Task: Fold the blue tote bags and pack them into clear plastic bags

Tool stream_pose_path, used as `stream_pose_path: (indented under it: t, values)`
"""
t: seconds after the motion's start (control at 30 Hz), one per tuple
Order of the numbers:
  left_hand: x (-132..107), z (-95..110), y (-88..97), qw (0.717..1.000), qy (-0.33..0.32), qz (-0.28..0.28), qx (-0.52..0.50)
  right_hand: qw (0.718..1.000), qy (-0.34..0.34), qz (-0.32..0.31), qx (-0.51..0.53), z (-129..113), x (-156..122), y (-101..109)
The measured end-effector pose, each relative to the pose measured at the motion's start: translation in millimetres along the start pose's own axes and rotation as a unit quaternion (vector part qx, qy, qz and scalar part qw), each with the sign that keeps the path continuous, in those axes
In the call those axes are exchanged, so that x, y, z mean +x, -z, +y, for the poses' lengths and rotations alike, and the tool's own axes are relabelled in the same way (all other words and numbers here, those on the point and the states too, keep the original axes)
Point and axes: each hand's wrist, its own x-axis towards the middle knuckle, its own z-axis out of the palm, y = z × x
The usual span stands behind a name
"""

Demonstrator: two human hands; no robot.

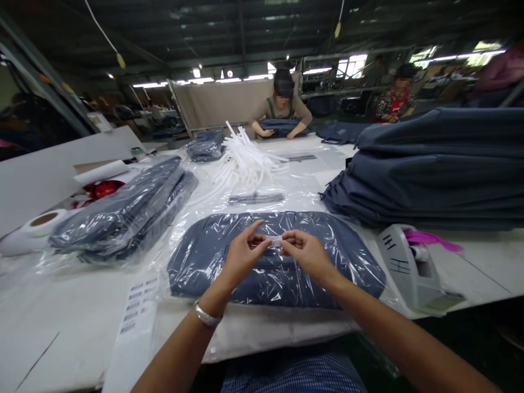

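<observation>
A folded dark blue garment in a clear plastic bag lies on the white table right in front of me. Over its middle my left hand and my right hand each pinch one end of a short strip of clear tape, stretched between them just above the bag. A silver bracelet sits on my left wrist.
A grey tape dispenser stands at the right. Bagged garments are stacked at the left beside a white roll. A barcode label sheet lies near the front edge. Unbagged blue garments are piled right. White plastic strips lie behind. Two people work at the far end.
</observation>
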Motion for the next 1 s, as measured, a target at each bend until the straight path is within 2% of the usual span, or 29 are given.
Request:
stream_pose_path:
  t: [0.13, 0.27, 0.4, 0.5, 0.63, 1.0]
  values:
    - [34.5, -14.8, -0.5, 0.998, 0.042, -0.037, -0.039, 0.999, -0.025, -0.003, -0.048, 4.9, 32.2, 10.9]
    - [56.7, -28.8, -1.2, 0.996, 0.056, -0.063, -0.009, 0.989, -0.071, -0.027, -0.128, 13.4, 58.7, 20.5]
    - [70.0, -42.9, -1.4, 0.995, 0.049, -0.072, 0.054, 0.958, -0.039, -0.054, -0.279, 23.6, 77.8, 25.6]
    - [75.9, -53.7, -0.3, 0.988, 0.040, -0.071, 0.131, 0.936, -0.017, -0.061, -0.347, 27.2, 84.2, 25.3]
    - [78.0, -60.7, 1.2, 0.974, 0.033, -0.071, 0.213, 0.913, -0.027, -0.058, -0.402, 23.6, 84.5, 21.9]
    - [72.3, -50.1, -5.8, 0.934, 0.048, -0.063, 0.347, 0.860, -0.060, -0.063, -0.502, 19.9, 87.5, 12.5]
